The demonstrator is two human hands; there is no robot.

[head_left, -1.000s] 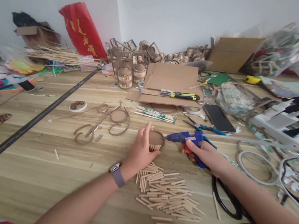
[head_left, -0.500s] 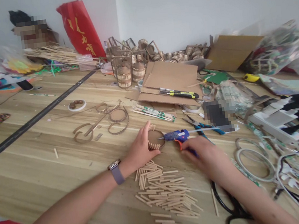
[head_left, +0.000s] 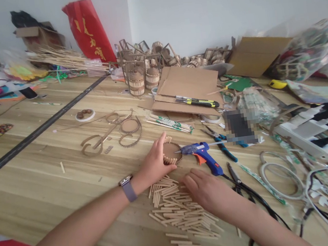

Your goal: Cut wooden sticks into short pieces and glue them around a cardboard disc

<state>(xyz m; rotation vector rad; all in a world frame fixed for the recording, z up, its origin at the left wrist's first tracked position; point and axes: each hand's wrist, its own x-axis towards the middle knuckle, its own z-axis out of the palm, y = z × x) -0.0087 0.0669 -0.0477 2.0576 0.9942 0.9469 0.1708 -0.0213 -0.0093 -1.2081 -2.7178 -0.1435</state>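
Observation:
My left hand (head_left: 153, 162), a watch on its wrist, is curved around the left side of a round cardboard base (head_left: 171, 150). Short wooden sticks (head_left: 170, 161) stand along part of its rim, between thumb and fingers. A blue hot glue gun (head_left: 206, 157) with an orange trigger lies on the table, its nozzle touching or just over the base's right edge. Over the upper right of a heap of short wooden sticks (head_left: 174, 209) is my right hand (head_left: 200, 186). Its fingers are bent together, and their tips are hidden, so whatever they pinch cannot be made out.
Pliers (head_left: 220, 142), scissors (head_left: 236, 176), a tape roll (head_left: 281, 180) and a white power strip (head_left: 305, 131) lie to the right. Cardboard sheets (head_left: 188, 80) with a utility knife (head_left: 200, 101) are behind. Small stick barrels (head_left: 137, 83) stand near the wall. A dark bar (head_left: 45, 127) crosses the left.
My right hand has let go of the glue gun and moved left and toward me to the stick heap. The glue gun now rests on the table. My left hand stays at the base.

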